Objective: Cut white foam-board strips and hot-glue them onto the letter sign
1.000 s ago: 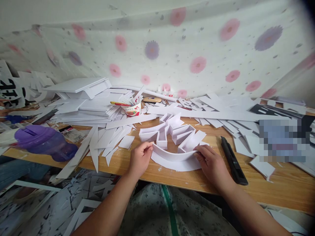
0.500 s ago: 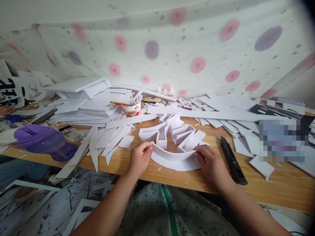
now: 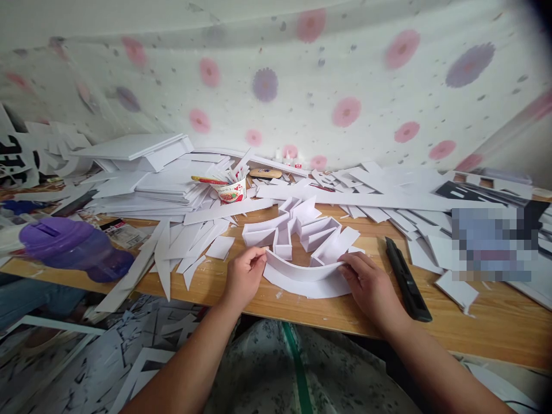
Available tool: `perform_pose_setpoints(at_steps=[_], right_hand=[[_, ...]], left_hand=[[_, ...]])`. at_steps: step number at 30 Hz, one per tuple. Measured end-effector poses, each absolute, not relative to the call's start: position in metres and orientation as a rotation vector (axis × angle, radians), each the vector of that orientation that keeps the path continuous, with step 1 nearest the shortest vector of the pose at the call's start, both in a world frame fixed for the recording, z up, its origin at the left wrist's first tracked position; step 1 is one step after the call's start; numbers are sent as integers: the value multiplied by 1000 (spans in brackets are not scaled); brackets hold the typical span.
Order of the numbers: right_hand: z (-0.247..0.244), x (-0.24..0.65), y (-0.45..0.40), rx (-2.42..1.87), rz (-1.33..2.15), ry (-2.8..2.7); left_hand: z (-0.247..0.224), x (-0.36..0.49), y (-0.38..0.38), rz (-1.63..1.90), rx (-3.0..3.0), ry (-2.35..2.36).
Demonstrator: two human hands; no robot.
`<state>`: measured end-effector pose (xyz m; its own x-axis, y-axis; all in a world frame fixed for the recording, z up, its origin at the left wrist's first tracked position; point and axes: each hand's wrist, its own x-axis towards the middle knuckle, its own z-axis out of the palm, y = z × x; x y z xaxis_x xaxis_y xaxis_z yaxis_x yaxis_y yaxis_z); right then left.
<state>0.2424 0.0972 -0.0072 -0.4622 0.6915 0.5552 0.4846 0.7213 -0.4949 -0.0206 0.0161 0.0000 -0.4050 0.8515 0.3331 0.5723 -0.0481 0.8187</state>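
Between my hands stands a curved white foam board strip (image 3: 302, 271), on edge along a flat white base piece (image 3: 302, 288). My left hand (image 3: 245, 275) pinches the strip's left end between thumb and fingers. At the other end, my right hand (image 3: 370, 287) grips it with bent fingers. Just behind the strip sits a white letter-like shape with upright walls (image 3: 282, 244); whether it joins the curved piece I cannot tell. A black utility knife (image 3: 407, 280) lies to the right of my right hand.
On the wooden table (image 3: 190, 286), white offcuts (image 3: 190, 247) surround the work. A purple-lidded bottle (image 3: 77, 250) lies at left. Farther back are stacked boards (image 3: 159, 198), a paper cup of strips (image 3: 230, 190) and small white bottles (image 3: 288, 158). A blurred patch (image 3: 491, 244) covers something at right.
The view has shifted very slightly. Both hands keep their hold on the curved strip, with no clear movement of the pieces.
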Motion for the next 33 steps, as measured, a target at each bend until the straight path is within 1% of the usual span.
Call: perform_pose_setpoints(at_steps=[33], right_hand=[[-7,243,97,-924,358,-2169]], left_hand=[[2,-19,15,1421,1501,1971]])
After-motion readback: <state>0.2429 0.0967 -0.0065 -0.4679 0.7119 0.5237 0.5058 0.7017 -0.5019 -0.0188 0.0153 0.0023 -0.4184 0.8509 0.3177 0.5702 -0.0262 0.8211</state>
